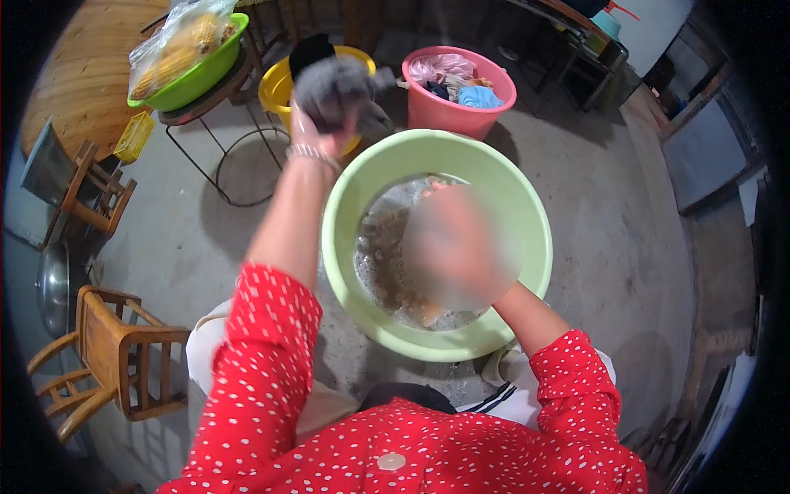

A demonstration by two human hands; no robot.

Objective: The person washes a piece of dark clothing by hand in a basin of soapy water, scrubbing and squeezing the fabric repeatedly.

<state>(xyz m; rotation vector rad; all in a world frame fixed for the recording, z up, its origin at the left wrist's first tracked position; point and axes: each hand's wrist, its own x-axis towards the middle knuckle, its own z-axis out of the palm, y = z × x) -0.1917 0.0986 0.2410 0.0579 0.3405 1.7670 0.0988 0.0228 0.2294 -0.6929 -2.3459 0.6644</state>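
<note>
My left hand (324, 126) is raised at the near side of a yellow plastic bucket (271, 92), closed around a bundled dark grey cloth (339, 89) that is blurred by motion. Black cloth (311, 52) lies in the top of that bucket. In front of me stands a large pale green plastic basin (438, 352) with murky, sudsy water (386, 247) in it. My right hand (460, 241) is over the right part of the water, its fingertips near the surface. A blurred patch covers most of it, so its grip cannot be made out.
Behind the basin is a pink bucket (453, 120) of clothes. Corn cobs in a plastic bag (179, 58) fill a bright green basin (210, 77) on a round stool (203, 105). A wooden chair (105, 352) stands at the left, a metal-legged table (571, 49) at the back right.
</note>
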